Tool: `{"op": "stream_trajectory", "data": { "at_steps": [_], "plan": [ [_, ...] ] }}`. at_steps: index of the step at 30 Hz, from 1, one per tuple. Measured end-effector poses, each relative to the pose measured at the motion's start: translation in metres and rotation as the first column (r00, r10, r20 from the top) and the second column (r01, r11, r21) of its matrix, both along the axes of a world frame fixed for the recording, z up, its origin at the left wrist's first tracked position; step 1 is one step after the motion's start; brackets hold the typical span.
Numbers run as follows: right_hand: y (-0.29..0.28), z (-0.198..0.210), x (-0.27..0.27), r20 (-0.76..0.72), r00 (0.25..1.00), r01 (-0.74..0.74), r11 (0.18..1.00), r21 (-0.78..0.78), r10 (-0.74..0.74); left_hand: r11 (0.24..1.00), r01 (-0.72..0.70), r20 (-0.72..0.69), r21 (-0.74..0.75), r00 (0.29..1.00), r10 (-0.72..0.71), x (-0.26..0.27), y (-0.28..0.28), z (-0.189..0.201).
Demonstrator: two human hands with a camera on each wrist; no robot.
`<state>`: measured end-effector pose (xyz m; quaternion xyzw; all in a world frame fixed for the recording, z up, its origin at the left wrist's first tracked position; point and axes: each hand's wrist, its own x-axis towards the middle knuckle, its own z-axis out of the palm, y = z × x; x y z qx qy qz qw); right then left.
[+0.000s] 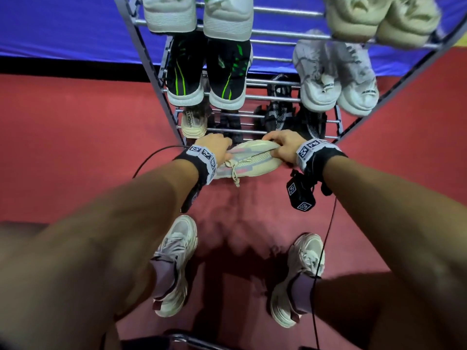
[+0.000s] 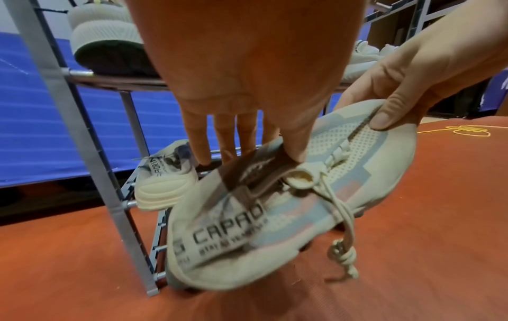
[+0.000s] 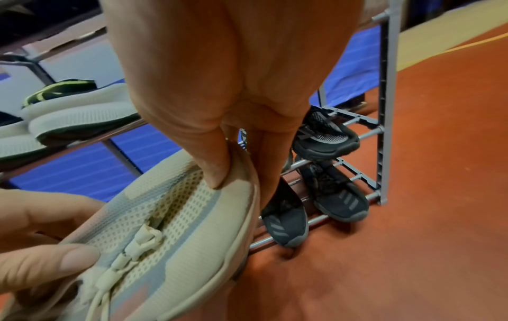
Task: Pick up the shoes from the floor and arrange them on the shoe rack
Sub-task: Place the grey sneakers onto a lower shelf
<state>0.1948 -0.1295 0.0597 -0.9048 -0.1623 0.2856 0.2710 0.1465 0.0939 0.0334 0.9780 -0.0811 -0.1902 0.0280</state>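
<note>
Red floor (image 1: 75,147); both hands, left (image 1: 214,150) and right (image 1: 283,145), gripping cream shoe (image 1: 250,157); next, slotting beside mate (image 1: 194,122) at 11 o'clock on rack (image 1: 278,98)

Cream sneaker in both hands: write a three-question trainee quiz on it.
1. True or false: the cream sneaker already sits on the shoe rack.
2. Which hand pinches its toe end? A left hand B right hand
3. Fill in: its matching shoe sits on the rack's ____ shelf.

Key: 1 false, it is held in front of the rack. 2 B. 3 bottom.
</note>
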Motion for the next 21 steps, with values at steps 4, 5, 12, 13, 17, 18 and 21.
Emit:
{"op": "stream_trajectory", "data": {
  "at_steps": [4,5,12,13,17,18,21],
  "plan": [
    [0.007,0.006,-0.001,0.067,0.992,-0.097,0.989,-0.108,0.105,0.998,-0.003,-0.124,-0.070,0.992,-0.006,-0.002,0.007,-0.006],
    [0.011,0.009,-0.002,0.102,0.984,-0.128,0.980,-0.154,0.145,0.997,-0.013,-0.141,-0.081,0.990,0.002,-0.003,0.007,-0.009],
    [0.041,0.008,0.004,0.417,0.797,-0.203,0.844,-0.497,0.437,0.952,-0.193,-0.221,-0.239,0.965,0.140,-0.007,0.001,-0.016],
    [0.043,0.007,0.006,0.442,0.770,-0.209,0.837,-0.506,0.460,0.944,-0.203,-0.228,-0.259,0.963,0.144,-0.007,0.000,-0.015],
    [0.046,-0.005,0.005,0.571,0.678,-0.233,0.872,-0.431,0.463,0.877,-0.334,-0.312,-0.345,0.922,0.228,-0.007,-0.003,-0.011],
    [0.045,-0.010,0.005,0.603,0.679,-0.216,0.899,-0.382,0.419,0.824,-0.402,-0.355,-0.400,0.897,0.265,-0.008,-0.003,-0.013],
    [0.045,-0.017,0.000,0.527,0.839,-0.060,0.986,-0.158,0.135,0.604,-0.575,-0.458,-0.553,0.815,0.356,-0.008,-0.003,-0.014]
  ]
}}
